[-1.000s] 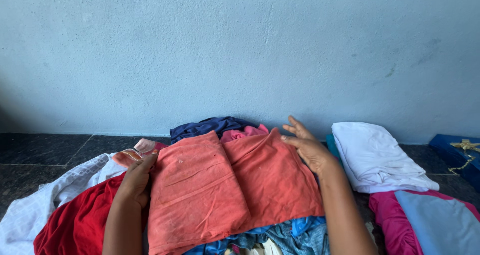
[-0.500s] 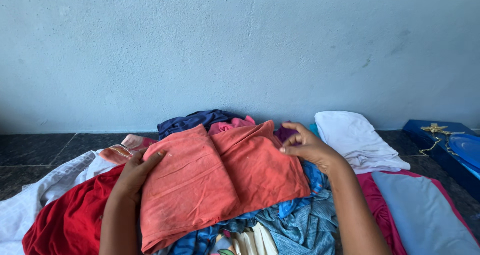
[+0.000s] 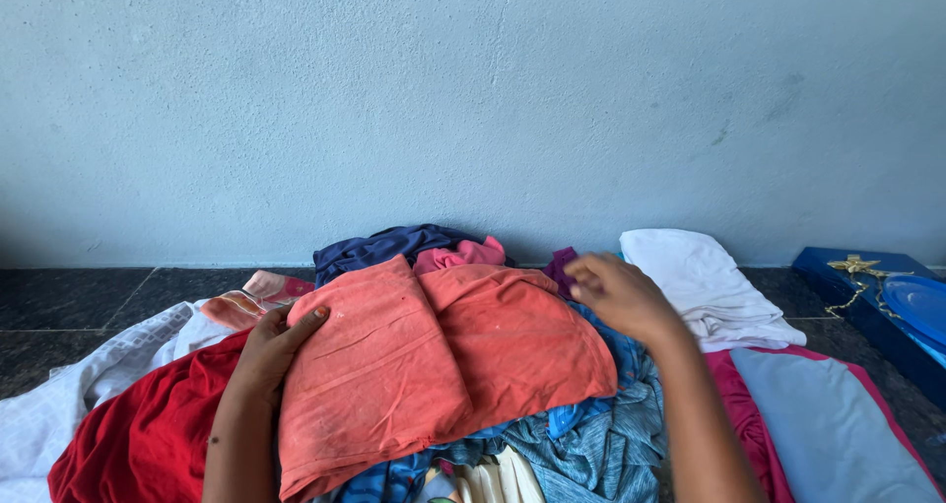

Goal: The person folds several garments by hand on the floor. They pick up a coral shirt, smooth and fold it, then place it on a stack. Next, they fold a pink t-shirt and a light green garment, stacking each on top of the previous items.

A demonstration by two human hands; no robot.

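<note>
Bottom edge cuts off both forearms and the blue patterned clothes (image 3: pixel 591 444) under the pile, so what those are is hard to tell. Left hand (image 3: pixel 271 350) sits at 8 o'clock, fingers curled over the edge of the folded orange cloth (image 3: pixel 443 355) mid-pile. Right hand (image 3: pixel 616 296) at 2 o'clock is blurry, can't tell its grip. Further at 3 o'clock, a blue box (image 3: pixel 862 286) holds a blue plate (image 3: pixel 916 301), half out of frame.

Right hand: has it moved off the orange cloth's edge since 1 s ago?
Yes. The right hand has pulled back from the orange cloth and curled, now closer to the folded white cloth.
</note>
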